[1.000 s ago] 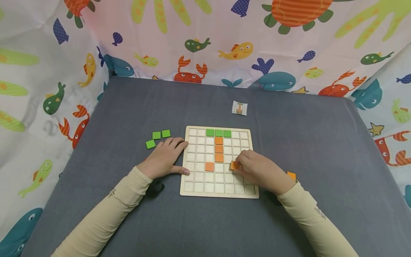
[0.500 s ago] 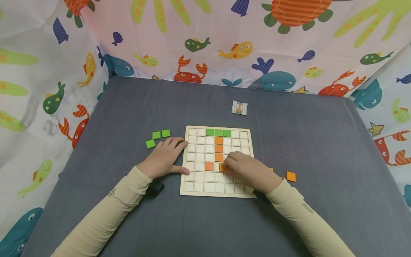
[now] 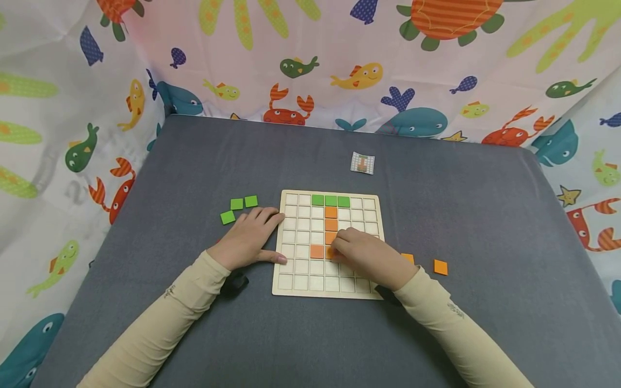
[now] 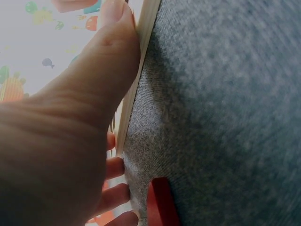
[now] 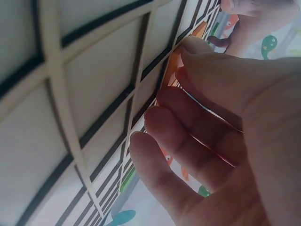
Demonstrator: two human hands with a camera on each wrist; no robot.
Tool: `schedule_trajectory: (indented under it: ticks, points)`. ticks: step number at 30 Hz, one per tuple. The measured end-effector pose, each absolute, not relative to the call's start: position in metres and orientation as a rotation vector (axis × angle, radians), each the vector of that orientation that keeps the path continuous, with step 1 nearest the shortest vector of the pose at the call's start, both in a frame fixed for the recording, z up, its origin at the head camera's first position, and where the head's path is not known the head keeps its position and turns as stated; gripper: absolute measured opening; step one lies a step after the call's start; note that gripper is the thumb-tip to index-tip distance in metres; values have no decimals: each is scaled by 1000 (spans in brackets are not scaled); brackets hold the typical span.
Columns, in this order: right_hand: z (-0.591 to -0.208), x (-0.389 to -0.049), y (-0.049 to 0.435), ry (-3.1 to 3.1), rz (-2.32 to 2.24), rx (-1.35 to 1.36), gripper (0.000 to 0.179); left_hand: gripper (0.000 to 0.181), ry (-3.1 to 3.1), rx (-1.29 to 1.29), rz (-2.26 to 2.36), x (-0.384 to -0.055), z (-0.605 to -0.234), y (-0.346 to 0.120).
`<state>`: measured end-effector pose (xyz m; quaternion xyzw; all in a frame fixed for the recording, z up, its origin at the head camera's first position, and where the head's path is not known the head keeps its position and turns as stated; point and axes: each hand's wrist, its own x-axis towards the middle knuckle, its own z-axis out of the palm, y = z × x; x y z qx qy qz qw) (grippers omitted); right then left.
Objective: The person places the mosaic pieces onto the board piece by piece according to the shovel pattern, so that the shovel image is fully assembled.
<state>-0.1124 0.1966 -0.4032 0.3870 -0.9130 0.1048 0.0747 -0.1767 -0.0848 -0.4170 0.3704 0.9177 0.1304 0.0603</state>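
A wooden grid board (image 3: 297, 292) lies on the table, with three green tiles (image 3: 331, 201) in its top row and a column of orange tiles (image 3: 331, 224) below them. One lighter orange tile (image 3: 317, 251) sits in a lower row. My left hand (image 3: 245, 240) rests at the board's left edge, thumb and fingers spread along it; in the left wrist view the thumb (image 4: 110, 56) lies against the rim. Right beside the lighter tile, in the cell under the column, my right hand (image 3: 366, 256) pinches another orange tile (image 3: 329, 253), mostly hidden by the fingers.
Several loose green tiles (image 3: 236, 204) lie left of the board, and loose orange tiles (image 3: 440, 267) to its right. A small pattern card (image 3: 362, 163) lies beyond the board. Near my left hand is a red piece (image 4: 162, 202). A printed curtain (image 3: 320, 91) hangs around the table.
My right hand has moved left across the board with the orange tile, down to the cell under the orange column. Loose orange tiles have come into sight behind it. The left hand stays put.
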Motion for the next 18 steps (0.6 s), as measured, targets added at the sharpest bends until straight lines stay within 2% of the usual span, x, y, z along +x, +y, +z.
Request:
schedule_trajectory:
  ticks: [12, 18]
  points:
    - [-404, -111, 196, -2755, 305, 1138, 10, 92, 2768, 1120, 412, -177, -417, -86]
    - [-399, -106, 214, -2755, 352, 1123, 9, 92, 2773, 1129, 412, -177, -418, -86]
